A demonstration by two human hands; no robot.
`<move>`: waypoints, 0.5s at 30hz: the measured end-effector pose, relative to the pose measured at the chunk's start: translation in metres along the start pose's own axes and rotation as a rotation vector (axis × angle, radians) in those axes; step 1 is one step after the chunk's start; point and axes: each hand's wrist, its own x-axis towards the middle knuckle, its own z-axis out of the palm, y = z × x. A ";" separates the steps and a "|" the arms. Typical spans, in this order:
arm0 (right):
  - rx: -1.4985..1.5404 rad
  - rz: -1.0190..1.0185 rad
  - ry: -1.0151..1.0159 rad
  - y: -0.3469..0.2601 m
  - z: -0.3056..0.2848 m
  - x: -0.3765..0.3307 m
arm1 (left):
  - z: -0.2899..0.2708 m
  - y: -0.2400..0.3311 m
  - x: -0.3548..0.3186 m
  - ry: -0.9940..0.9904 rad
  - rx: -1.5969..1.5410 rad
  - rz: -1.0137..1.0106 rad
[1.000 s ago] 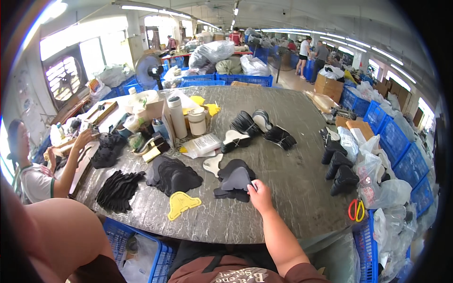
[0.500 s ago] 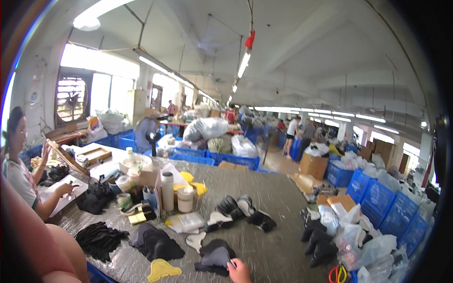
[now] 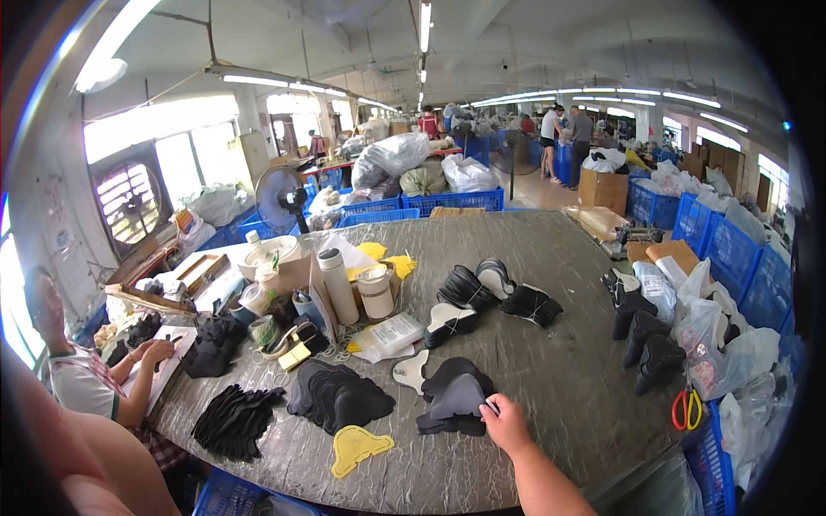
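Observation:
My right hand [image 3: 506, 421] reaches in from the lower right, its fingers closed on a short dark pen-like thing [image 3: 491, 406] at the edge of a grey curved piece [image 3: 456, 397]. That piece lies on black fabric pieces [image 3: 449, 373]. A white cut piece [image 3: 410, 371] touches them on the left. Further left are a stack of black curved pieces [image 3: 337, 396], a yellow template [image 3: 359, 449] and a bundle of black strips [image 3: 234, 421]. At the lower left a bare arm shows close and blurred; my left hand is out of view.
Tied black and white bundles [image 3: 465, 288] lie further back on the grey table [image 3: 585, 344]. Left of them stand a white flask [image 3: 338, 286] and a lidded tub [image 3: 375, 292]. Red-and-yellow scissors [image 3: 687, 408] and plastic bags [image 3: 731, 361] line the right edge. A co-worker [image 3: 95, 378] sits at left.
My view has tilted down and turned, so the table shows more fully. My right hand stays by the grey piece. The co-worker's raised hand has come down to the other one.

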 end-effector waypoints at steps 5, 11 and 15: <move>-0.030 -0.089 0.013 0.011 0.007 -0.001 | 0.019 0.019 -0.016 -0.211 -0.034 -0.239; -0.086 -0.122 0.044 -0.009 0.005 0.001 | 0.021 0.033 -0.030 -0.404 0.036 -0.461; -0.003 -0.141 0.086 -0.007 -0.001 -0.005 | 0.014 0.000 -0.145 -0.458 0.120 -0.559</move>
